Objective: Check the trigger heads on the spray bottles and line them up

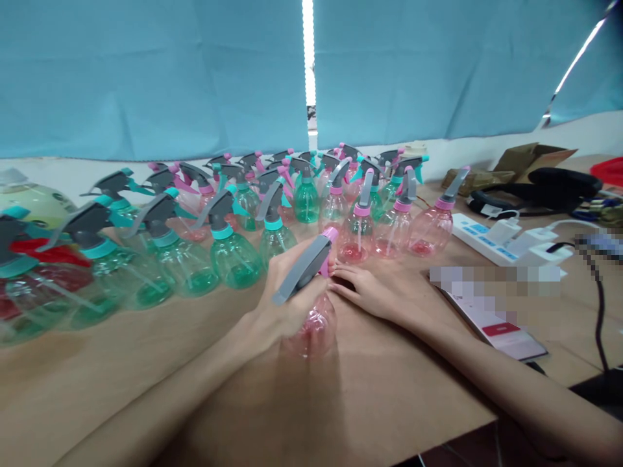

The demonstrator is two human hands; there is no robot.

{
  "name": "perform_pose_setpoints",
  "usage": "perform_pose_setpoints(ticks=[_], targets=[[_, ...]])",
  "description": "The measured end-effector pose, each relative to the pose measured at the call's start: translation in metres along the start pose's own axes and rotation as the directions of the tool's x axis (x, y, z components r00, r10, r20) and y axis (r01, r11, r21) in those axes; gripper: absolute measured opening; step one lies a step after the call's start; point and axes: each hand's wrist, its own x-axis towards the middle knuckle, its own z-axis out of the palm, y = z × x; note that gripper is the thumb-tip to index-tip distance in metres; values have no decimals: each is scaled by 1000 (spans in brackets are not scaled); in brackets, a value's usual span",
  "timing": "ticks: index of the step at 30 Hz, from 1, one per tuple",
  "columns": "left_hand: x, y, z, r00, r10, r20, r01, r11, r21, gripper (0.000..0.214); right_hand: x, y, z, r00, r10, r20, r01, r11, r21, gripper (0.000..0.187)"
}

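Observation:
My left hand [281,314] is wrapped round the neck of a pink spray bottle [315,332] with a grey and pink trigger head. The bottle stands on the table, its head slanting up to the right. Flat beside it on the right lies my right hand [370,292], fingers stretched out toward the bottle. Its fingertips are close to the left hand; whether they touch the bottle I cannot tell. Just beyond my hands stand green spray bottles [237,259] on the left and pink spray bottles [393,230] on the right.
Several more spray bottles [306,194] fill the back of the table [389,402]. On the right lie a white power strip [479,240] with plugs, a flat white box [487,318], a black headset [549,188] and an opened cardboard box [530,159]. Blue cloth [146,78] hangs behind.

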Motion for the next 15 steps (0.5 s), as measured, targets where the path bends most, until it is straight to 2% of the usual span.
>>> perform_pose_setpoints(ticks=[6,15], targets=[[-3,-2,-2,998,-49,29,48,999,22,7,0,1,1,1000,-6,-4,6,1000,-16,41],[-2,-2,2,997,-68,-22,69,997,36,6,0,1,1,1000,-10,-20,9,999,-45,41]])
